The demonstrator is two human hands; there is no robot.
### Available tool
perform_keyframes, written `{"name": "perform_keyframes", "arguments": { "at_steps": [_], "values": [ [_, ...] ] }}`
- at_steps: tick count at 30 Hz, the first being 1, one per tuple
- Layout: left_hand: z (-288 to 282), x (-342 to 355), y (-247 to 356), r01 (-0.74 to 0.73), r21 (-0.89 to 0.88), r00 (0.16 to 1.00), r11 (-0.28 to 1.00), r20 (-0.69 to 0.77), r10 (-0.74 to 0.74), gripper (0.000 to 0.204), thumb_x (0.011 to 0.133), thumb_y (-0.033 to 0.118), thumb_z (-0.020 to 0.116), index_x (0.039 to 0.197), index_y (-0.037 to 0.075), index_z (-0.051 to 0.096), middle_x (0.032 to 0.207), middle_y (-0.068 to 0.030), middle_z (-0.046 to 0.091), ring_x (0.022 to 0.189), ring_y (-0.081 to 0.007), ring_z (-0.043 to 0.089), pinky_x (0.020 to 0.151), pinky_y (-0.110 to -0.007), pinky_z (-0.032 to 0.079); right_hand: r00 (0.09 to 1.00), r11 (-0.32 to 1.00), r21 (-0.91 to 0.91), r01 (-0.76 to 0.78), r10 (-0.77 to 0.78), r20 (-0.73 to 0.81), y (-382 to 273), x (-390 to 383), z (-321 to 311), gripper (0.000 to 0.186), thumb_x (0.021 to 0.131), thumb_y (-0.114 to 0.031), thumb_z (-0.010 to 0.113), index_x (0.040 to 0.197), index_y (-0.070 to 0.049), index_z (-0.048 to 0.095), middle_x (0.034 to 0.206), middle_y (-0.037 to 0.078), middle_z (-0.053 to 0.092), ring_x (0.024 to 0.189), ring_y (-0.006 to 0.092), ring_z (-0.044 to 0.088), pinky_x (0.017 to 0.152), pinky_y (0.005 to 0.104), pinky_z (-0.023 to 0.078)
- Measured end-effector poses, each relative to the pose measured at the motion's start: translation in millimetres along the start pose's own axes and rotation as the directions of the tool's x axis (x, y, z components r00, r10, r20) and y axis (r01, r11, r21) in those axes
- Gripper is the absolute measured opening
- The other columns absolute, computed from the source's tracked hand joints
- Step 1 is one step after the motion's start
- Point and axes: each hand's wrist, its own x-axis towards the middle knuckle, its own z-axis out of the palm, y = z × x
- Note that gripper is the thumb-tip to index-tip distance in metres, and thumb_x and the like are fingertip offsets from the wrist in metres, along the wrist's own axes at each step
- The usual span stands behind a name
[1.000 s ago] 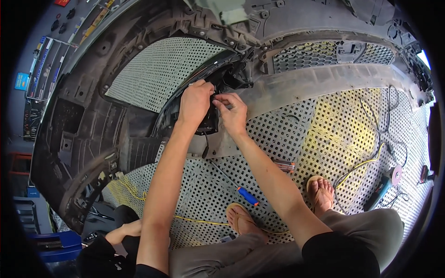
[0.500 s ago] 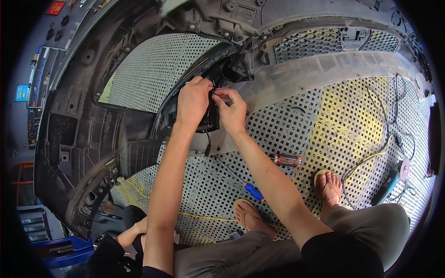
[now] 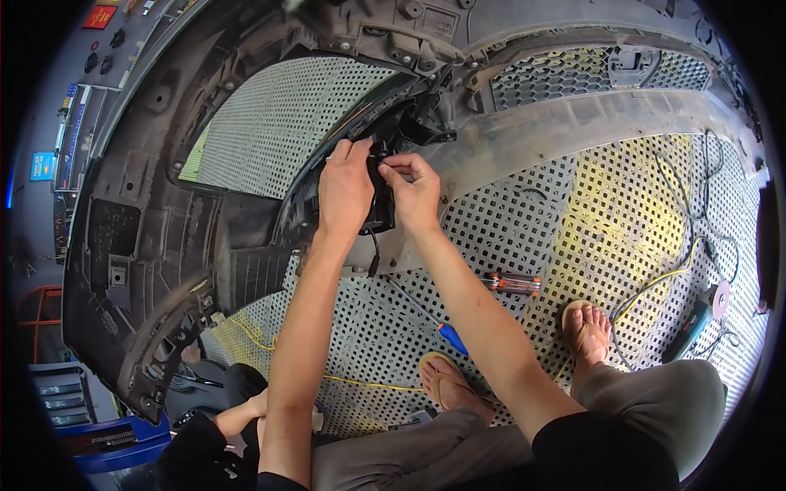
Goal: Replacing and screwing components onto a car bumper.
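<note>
Well left of both grips spreads the inner side of a large dark car bumper [image 3: 155,204]; low down there, a co-worker's arm [image 3: 241,416] shows beside the person's left forearm. The left grip [image 3: 345,192] lies over the left side of a black part [image 3: 381,209] set against the bumper. Its fingertips are turned away, so I cannot tell whether they grasp the part or only press it. The black part sits between the two grips, a short cable [image 3: 375,258] hanging below them. The right grip [image 3: 417,192] is just beside it — thumb and forefinger pinched on its upper end. The step in hand looks like fine fingertip work there; the next move calls for steadiness on the left and light, exact pressure on the right. Below and right of the right grip, a screwdriver [image 3: 453,339] lies on the floor [image 3: 630,204] — farther right, a grinder [image 3: 688,329].
</note>
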Motion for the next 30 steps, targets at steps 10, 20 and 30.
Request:
{"name": "perform_keyframes", "arguments": {
  "at_steps": [10,20,30],
  "values": [
    [-9,17,-1,0.066,0.051,0.962,0.997,0.263,-0.077,0.050,0.081,0.023,0.066,0.128,0.005,0.067,0.095,-0.0205,0.072,0.090,-0.0378,0.070,0.079,-0.047,0.055,0.974,0.966,-0.167,0.196,-0.171,0.150,-6,9,-12,0.014,0.085,0.003,0.073,0.096,0.000,0.066,0.090,0.008,0.066,0.080,0.0159,0.065,0.076,0.0285,0.051],
    [-4,22,-5,0.134,0.049,0.933,0.990,0.331,-0.143,0.055,0.076,0.028,0.071,0.125,0.004,0.069,0.073,-0.0173,0.067,0.070,-0.0339,0.068,0.067,-0.043,0.052,0.952,0.937,0.195,-0.291,0.303,-0.035,3,-4,4,0.013,0.087,0.002,0.072,0.100,0.002,0.071,0.088,0.005,0.072,0.080,0.0119,0.065,0.077,0.0273,0.053],
    [-6,24,-6,0.196,-0.097,0.946,0.976,0.281,-0.162,0.053,0.076,0.026,0.077,0.121,0.002,0.069,0.070,-0.0171,0.065,0.064,-0.0301,0.065,0.062,-0.040,0.049,0.999,0.967,-0.252,-0.033,0.030,-0.017,-16,-5,-6,0.012,0.088,-0.008,0.074,0.097,0.000,0.074,0.087,0.013,0.068,0.075,0.0242,0.068,0.072,0.0347,0.052]
  ]
}}
